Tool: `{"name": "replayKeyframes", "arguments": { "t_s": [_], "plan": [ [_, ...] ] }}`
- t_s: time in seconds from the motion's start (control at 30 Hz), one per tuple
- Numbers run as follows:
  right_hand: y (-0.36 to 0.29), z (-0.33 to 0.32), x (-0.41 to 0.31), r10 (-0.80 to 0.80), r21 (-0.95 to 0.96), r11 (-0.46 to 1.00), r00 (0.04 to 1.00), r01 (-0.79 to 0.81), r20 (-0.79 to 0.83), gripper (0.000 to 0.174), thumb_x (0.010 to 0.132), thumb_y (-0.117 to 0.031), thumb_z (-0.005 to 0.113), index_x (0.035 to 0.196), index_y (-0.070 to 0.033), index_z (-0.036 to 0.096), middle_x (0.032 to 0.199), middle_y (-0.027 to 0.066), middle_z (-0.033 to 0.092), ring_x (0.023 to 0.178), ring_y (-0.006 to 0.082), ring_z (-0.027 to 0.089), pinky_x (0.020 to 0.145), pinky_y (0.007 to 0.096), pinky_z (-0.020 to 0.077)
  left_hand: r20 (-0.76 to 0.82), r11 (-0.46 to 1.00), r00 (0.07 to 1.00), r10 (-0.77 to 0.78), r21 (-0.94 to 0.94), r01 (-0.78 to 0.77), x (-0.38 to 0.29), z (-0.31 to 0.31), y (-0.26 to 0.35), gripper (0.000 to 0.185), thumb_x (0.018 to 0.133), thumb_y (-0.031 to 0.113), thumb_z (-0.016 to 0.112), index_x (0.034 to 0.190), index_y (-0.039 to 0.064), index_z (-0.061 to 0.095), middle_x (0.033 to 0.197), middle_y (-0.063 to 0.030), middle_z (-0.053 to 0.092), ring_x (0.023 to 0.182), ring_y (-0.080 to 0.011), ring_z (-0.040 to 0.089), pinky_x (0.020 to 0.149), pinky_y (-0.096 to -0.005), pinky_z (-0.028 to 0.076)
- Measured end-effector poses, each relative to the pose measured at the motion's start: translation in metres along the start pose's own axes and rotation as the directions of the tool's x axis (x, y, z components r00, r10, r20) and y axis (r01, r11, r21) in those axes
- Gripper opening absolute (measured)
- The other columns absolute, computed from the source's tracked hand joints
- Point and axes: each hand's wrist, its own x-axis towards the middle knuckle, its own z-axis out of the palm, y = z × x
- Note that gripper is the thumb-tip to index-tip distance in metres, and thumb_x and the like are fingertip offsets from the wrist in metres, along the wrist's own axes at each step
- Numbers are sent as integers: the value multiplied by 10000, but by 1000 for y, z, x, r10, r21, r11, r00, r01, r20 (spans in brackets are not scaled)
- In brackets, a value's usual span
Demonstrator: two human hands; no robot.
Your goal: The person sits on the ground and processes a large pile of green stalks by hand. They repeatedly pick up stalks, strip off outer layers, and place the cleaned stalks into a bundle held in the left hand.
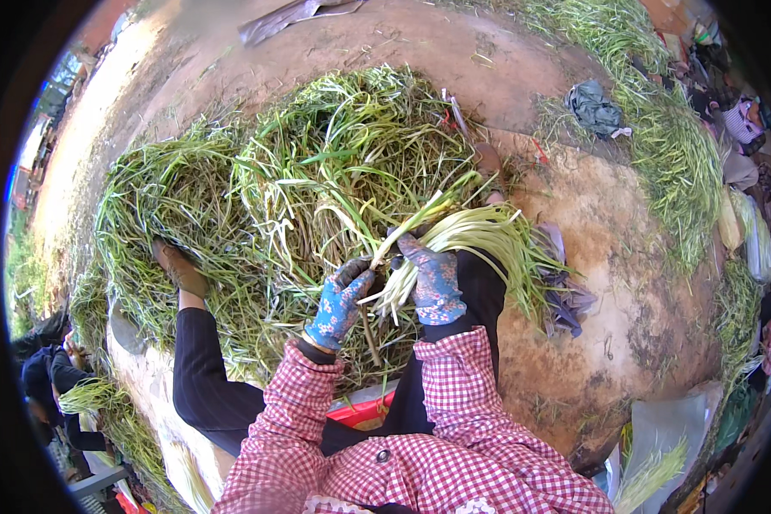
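Observation:
My left hand point(342, 307), in a blue flowered glove, pinches the lower end of a leafy stalk point(417, 215) that slants up to the right. A thin brown piece point(369, 337) hangs below those fingers. Gathered in my right hand point(434, 283), gloved alike, is a bunch of long pale-green stalks point(488, 234) resembling garlic chives. Their white ends stick out toward my left hand, and the leafy ends droop over my right knee. Both hands are close together above a large heap of green and dry stalks point(321, 173) between my legs.
My shoes point(181, 266) touch the heap. Purple plastic point(562, 295) lies beside my right knee. More greens point(671, 167) line the right side, near a crumpled dark bag point(594, 108). Another person point(51, 385) is at the far left. Something red point(363, 414) lies beneath me.

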Motion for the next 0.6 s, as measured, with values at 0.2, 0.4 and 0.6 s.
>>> {"name": "replayKeyframes", "arguments": {
  "t_s": [0.2,0.4,0.6],
  "plan": [
    [10,6,1,-88,-94,991,996,90,26,207,799,-37,682,994,-12,617,891,76,663,677,128,633,562,229,503,190,911,980,-59,412,-25,-4,-15,17,362,917,116,523,1227,-69,503,1094,-116,621,966,-148,585,872,-278,455],
    [-6,6,5,-25,73,997,988,37,-150,239,784,-21,688,984,-35,558,824,73,632,606,151,608,517,254,499,10,641,989,149,761,-105,-5,-19,46,264,904,148,576,1119,-1,612,911,-35,661,747,-85,578,685,-235,479],
    [-7,20,-4,-110,-173,981,990,93,-94,193,786,-43,690,936,-10,573,891,65,608,772,150,554,698,293,456,-56,526,732,679,733,-431,9,21,61,179,753,87,729,914,36,668,887,-97,629,763,-200,624,647,-282,499]
  ]
}}
